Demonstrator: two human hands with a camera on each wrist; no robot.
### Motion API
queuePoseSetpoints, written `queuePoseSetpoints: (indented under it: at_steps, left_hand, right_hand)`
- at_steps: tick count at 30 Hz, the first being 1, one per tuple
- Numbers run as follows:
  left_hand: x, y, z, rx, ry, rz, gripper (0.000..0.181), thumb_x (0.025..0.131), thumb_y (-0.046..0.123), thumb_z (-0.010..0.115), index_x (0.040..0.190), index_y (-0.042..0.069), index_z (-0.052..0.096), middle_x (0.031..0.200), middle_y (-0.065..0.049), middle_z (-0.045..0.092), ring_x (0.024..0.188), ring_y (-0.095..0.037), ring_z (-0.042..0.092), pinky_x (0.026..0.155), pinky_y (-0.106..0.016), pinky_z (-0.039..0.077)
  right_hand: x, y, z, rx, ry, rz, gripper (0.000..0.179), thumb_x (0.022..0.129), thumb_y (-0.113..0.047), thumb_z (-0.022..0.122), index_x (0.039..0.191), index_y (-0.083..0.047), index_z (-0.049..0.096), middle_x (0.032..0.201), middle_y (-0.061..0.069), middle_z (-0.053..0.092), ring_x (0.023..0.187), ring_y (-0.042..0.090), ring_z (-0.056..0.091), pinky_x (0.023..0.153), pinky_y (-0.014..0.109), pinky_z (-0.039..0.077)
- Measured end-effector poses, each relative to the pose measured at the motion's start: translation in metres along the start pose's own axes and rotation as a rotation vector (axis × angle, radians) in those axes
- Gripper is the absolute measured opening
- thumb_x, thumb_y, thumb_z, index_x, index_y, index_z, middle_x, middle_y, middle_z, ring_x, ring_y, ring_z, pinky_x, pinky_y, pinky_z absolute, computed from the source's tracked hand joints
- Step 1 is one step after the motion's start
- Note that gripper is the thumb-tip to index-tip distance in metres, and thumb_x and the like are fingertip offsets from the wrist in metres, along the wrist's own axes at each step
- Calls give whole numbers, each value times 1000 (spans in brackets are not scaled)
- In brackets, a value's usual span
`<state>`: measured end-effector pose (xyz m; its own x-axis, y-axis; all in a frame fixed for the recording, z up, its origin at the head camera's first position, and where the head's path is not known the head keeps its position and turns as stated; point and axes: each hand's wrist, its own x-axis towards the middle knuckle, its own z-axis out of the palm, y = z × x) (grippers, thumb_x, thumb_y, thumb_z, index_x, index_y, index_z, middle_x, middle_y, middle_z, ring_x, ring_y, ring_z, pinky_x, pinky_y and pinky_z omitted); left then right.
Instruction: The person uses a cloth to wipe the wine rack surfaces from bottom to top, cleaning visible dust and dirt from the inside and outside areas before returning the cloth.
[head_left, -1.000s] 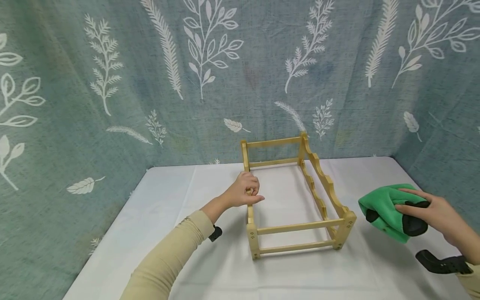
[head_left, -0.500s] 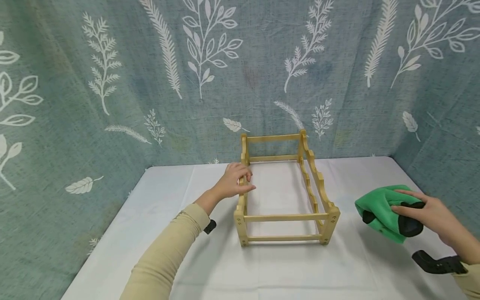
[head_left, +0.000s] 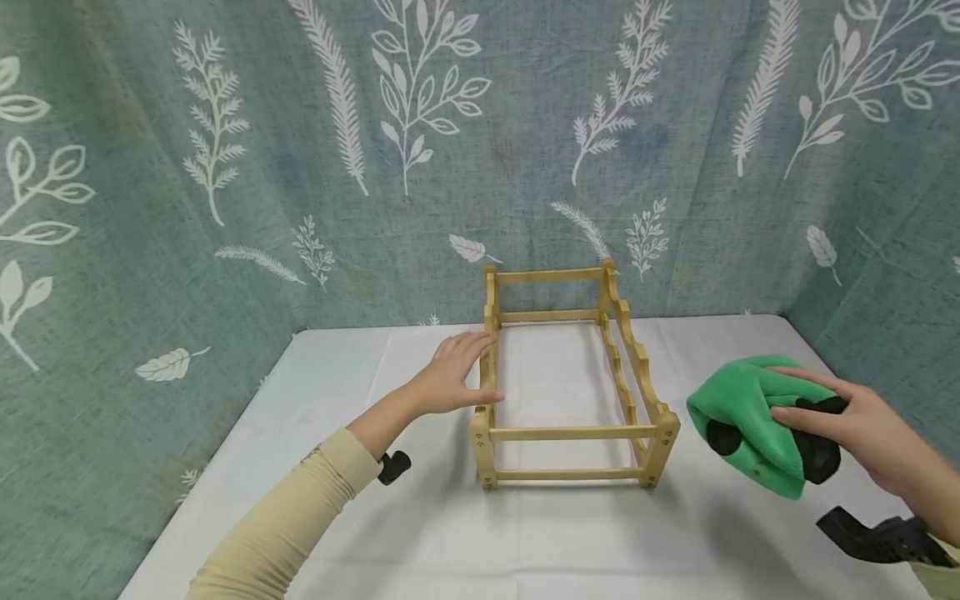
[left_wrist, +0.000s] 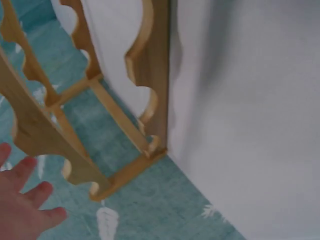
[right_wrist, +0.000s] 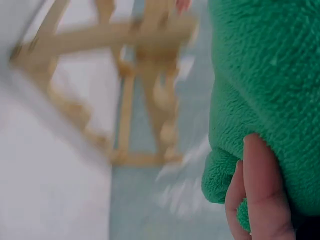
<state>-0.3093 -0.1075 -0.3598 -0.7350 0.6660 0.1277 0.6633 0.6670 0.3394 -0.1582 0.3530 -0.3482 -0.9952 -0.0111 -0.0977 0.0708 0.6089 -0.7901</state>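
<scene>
A light wooden rack with scalloped side rails [head_left: 647, 379] stands upright on the white table, its long sides running away from me. By its left rail is my left hand [head_left: 450, 375], fingers and thumb stretched apart and holding nothing; the left wrist view has the spread fingers [left_wrist: 37, 192] near a scalloped rail. Whether they touch the rack, I cannot tell. To the right, my right hand [head_left: 862, 429] pinches a bunched green terry cloth [head_left: 750, 408] with black patches above the table. In the right wrist view the green cloth [right_wrist: 270, 85] fills the right side and hides part of the hand.
White cloth covers the table [head_left: 600, 542]. A blue-green curtain with white leaf prints [head_left: 525, 150] hangs behind and at both sides. Black wrist mounts [head_left: 877, 537] stick out below the hands.
The rack has shifted left and turned straighter, with my left hand on its rail. That hand has since let go and spread its fingers. My right hand has carried the green cloth slightly left.
</scene>
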Motion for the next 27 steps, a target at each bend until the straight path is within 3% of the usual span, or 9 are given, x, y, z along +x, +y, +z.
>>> queuePoseSetpoints:
  at_steps: [3,5,10,12,14,17,21,24,27]
  left_hand:
    - [-8,9,-4,14,-57,-28,92,79,64,54,147,13,18,150,-10,21,138,-33,12,109,-54,8]
    - [-11,12,-5,14,-82,-47,92,80,60,57,147,11,18,151,-12,18,138,-35,10,109,-55,8]
    - [-15,18,-7,32,-129,-88,93,80,59,57,147,7,18,151,-15,16,139,-36,8,109,-53,9]
    - [-15,21,-9,42,-141,-95,95,79,60,57,147,6,17,151,-15,16,139,-35,8,110,-53,10]
    - [-14,24,-10,51,-156,-99,97,79,61,57,147,5,16,151,-15,15,139,-36,8,110,-52,10]
    - [-14,28,-10,57,-163,-109,99,78,59,58,146,2,16,150,-17,15,138,-36,10,110,-51,12]
    - [-15,30,-9,49,-164,-130,99,77,57,60,146,2,16,151,-17,14,138,-36,11,109,-52,14]
    - [-15,31,-9,37,-166,-138,98,77,56,61,146,3,16,151,-16,14,138,-35,12,108,-53,16]
    - [-15,30,-9,31,-170,-146,98,78,56,61,147,4,15,151,-15,13,138,-35,12,107,-54,18]
  right_hand:
    - [-7,-18,12,45,-41,-79,64,91,-24,58,145,-15,27,142,31,23,102,-1,49,73,28,49]
    - [-11,-29,23,85,-80,-129,57,90,-20,60,142,-20,36,138,21,36,95,-13,46,72,30,50]
    - [-18,-60,68,203,-281,-211,54,87,-16,62,137,-10,43,126,15,51,98,4,57,75,35,50]
    - [-16,-69,91,218,-364,-228,55,85,-18,64,135,-4,44,127,23,50,100,13,58,76,38,50]
    - [-11,-73,117,202,-416,-243,54,83,-22,67,132,-7,49,126,22,51,103,23,57,78,40,49]
    - [-3,-76,155,165,-439,-254,49,80,-28,70,125,-15,56,127,18,52,109,29,53,81,43,47]
    - [8,-79,201,157,-444,-230,45,77,-33,71,119,-22,60,123,10,56,108,27,53,85,45,46]
    - [18,-84,229,159,-460,-235,44,76,-34,72,118,-23,61,120,6,58,105,23,54,84,43,46]
    - [28,-92,252,110,-452,-294,45,75,-34,72,117,-19,63,118,5,60,103,22,56,84,42,46]
